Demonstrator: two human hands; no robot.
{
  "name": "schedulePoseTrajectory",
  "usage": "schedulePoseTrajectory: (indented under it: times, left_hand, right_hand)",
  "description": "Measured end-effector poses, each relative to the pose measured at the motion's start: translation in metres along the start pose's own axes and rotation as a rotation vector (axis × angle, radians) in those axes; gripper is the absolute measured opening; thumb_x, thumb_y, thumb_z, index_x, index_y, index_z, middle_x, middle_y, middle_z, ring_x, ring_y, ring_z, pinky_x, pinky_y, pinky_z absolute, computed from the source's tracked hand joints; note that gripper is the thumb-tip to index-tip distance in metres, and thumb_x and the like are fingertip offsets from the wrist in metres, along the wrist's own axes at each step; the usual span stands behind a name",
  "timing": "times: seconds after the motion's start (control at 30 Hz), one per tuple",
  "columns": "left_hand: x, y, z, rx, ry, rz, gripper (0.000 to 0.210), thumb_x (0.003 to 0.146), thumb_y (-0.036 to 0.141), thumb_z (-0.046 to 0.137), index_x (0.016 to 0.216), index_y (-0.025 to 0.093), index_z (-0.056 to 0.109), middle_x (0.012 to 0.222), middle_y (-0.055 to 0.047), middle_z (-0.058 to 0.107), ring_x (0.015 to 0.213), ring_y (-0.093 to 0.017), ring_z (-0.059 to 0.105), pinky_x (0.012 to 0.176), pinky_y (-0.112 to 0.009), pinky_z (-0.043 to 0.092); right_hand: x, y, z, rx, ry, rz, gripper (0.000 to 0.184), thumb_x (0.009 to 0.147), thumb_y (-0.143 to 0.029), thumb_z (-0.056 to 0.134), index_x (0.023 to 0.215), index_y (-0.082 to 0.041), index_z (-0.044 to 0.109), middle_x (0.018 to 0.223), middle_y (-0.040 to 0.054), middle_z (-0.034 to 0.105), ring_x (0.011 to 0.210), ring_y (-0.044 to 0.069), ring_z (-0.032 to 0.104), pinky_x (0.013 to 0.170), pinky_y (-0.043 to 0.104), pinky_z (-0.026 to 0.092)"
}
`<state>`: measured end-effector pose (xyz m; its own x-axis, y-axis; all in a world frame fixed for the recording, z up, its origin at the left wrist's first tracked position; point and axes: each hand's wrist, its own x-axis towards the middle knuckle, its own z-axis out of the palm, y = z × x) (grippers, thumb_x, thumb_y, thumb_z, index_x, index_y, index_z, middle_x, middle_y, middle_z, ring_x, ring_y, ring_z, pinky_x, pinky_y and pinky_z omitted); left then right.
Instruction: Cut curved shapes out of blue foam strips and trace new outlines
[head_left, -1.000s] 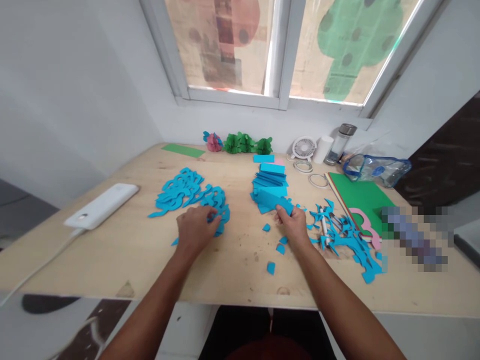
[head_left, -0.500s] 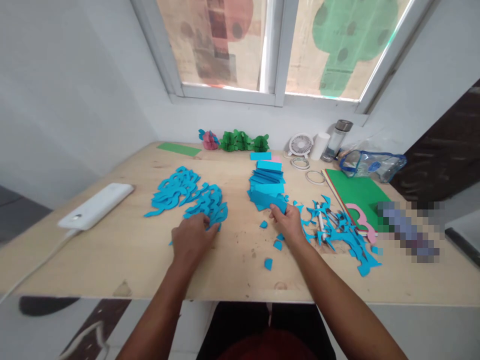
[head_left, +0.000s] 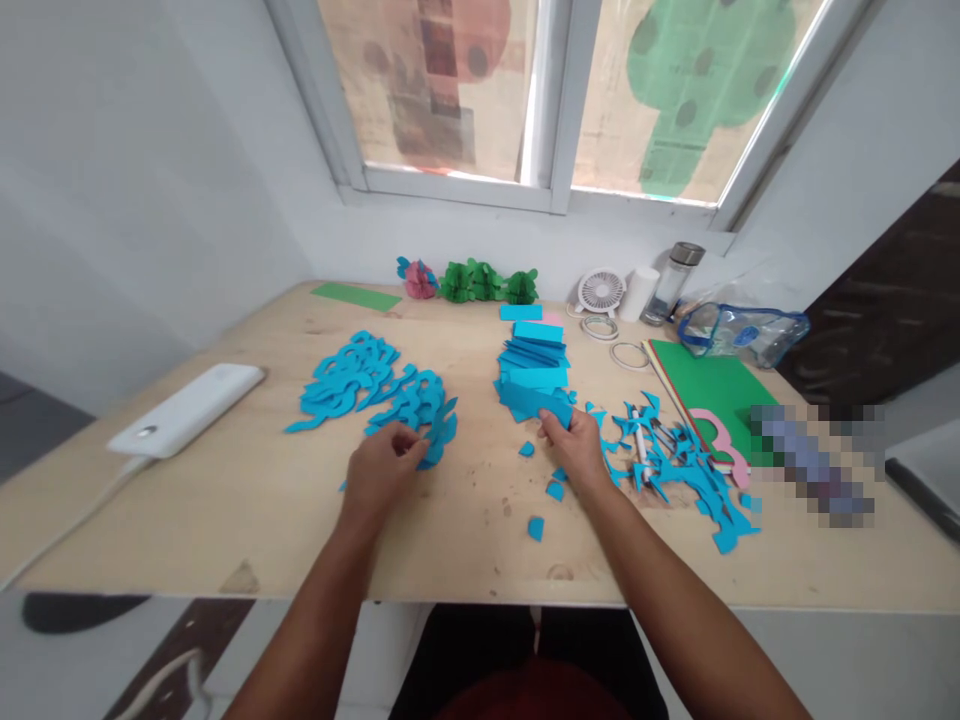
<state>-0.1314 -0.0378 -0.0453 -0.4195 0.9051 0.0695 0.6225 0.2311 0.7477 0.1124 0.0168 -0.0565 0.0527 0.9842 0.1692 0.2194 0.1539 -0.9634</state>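
Note:
My left hand (head_left: 386,465) has its thumb and fingers pinched at the near edge of a pile of wavy blue paper cut-outs (head_left: 409,400). A blue cut-out (head_left: 441,440) stands tilted at the fingertips. A second heap of similar curly blue cut-outs (head_left: 349,370) lies to the left. My right hand (head_left: 574,440) grips the right end of a blue paper strip (head_left: 536,400) between thumb and fingers. This strip lies over the near end of a stack of folded blue paper strips (head_left: 534,352). The fingers partly cover the strip's right end.
Blue paper scraps (head_left: 682,460) and pens lie at the right, by a green paper stack (head_left: 720,385). A white power bank (head_left: 187,408) is at the left. Along the back stand paper figures (head_left: 480,282), a small fan (head_left: 600,290) and a bottle (head_left: 675,283).
My left hand has lifted slightly, and a blue cut-out at its fingertips has tilted up from the pile. My right hand stays on the strip. The view has shifted slightly.

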Motion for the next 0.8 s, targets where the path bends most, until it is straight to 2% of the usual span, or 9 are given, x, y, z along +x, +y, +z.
schedulePoseTrajectory:
  times: [0.13,0.2,0.3,0.37,0.47,0.6,0.7,0.8]
  left_hand:
    - [0.002,0.000,-0.011,-0.470,-0.024,-0.108,0.027,0.055,0.036,0.072,0.071,0.019,0.059,0.057,0.003,0.059,0.051,-0.014,0.052,0.049,-0.023,0.037]
    - [0.002,0.009,-0.013,-0.590,-0.021,-0.132,0.035,0.051,0.035,0.075,0.079,0.018,0.062,0.056,0.003,0.059,0.049,-0.011,0.050,0.048,-0.022,0.036]
    - [0.005,0.029,-0.011,-0.687,-0.072,-0.083,0.040,0.052,0.033,0.076,0.088,0.017,0.067,0.061,0.002,0.064,0.054,-0.012,0.053,0.053,-0.024,0.042]
    - [0.009,0.046,-0.007,-0.713,-0.097,-0.031,0.034,0.054,0.031,0.074,0.083,0.017,0.069,0.063,0.000,0.065,0.055,-0.012,0.054,0.056,-0.025,0.044]
    - [0.015,0.071,-0.002,-0.696,-0.170,0.070,0.032,0.058,0.031,0.072,0.086,0.017,0.072,0.072,-0.002,0.070,0.061,-0.014,0.058,0.060,-0.026,0.047]
    - [0.019,0.096,0.005,-0.622,-0.297,0.242,0.029,0.063,0.033,0.071,0.087,0.018,0.074,0.087,-0.006,0.074,0.080,-0.020,0.065,0.075,-0.031,0.051]
    - [0.022,0.101,0.016,-0.550,-0.364,0.278,0.026,0.066,0.034,0.068,0.085,0.019,0.075,0.088,-0.007,0.075,0.084,-0.023,0.066,0.077,-0.034,0.051]
    - [0.026,0.095,0.030,-0.524,-0.403,0.253,0.028,0.065,0.034,0.067,0.088,0.019,0.075,0.087,-0.006,0.075,0.084,-0.024,0.066,0.075,-0.035,0.052]
  right_hand:
    - [-0.001,-0.003,0.000,0.045,-0.019,0.043,0.032,0.075,-0.038,0.062,0.051,-0.017,0.063,0.042,-0.0027,0.051,0.042,0.010,0.044,0.045,0.022,0.033]
    - [-0.001,-0.005,0.001,0.091,-0.033,0.066,0.032,0.074,-0.039,0.063,0.051,-0.017,0.062,0.042,-0.0025,0.052,0.042,0.010,0.045,0.045,0.022,0.033]
    - [-0.002,-0.008,0.001,0.165,-0.064,0.080,0.034,0.074,-0.041,0.063,0.049,-0.017,0.061,0.042,-0.0017,0.052,0.041,0.010,0.045,0.046,0.022,0.035]
    - [-0.002,-0.010,0.001,0.193,-0.093,0.095,0.035,0.074,-0.041,0.063,0.048,-0.017,0.060,0.041,-0.0013,0.052,0.040,0.010,0.045,0.044,0.022,0.035]
    - [-0.002,-0.012,0.000,0.215,-0.131,0.114,0.036,0.074,-0.042,0.063,0.048,-0.017,0.060,0.040,-0.0009,0.052,0.039,0.009,0.044,0.043,0.022,0.034]
    - [-0.001,-0.012,-0.002,0.249,-0.186,0.132,0.037,0.073,-0.043,0.067,0.046,-0.018,0.058,0.040,-0.0006,0.052,0.039,0.009,0.044,0.043,0.022,0.035]
    - [0.001,-0.009,-0.004,0.273,-0.223,0.126,0.037,0.073,-0.042,0.067,0.047,-0.018,0.057,0.042,-0.0004,0.054,0.039,0.009,0.044,0.043,0.022,0.034]
    - [0.002,-0.007,-0.005,0.276,-0.218,0.129,0.037,0.073,-0.041,0.066,0.047,-0.018,0.056,0.041,-0.0005,0.053,0.039,0.009,0.043,0.043,0.022,0.034]
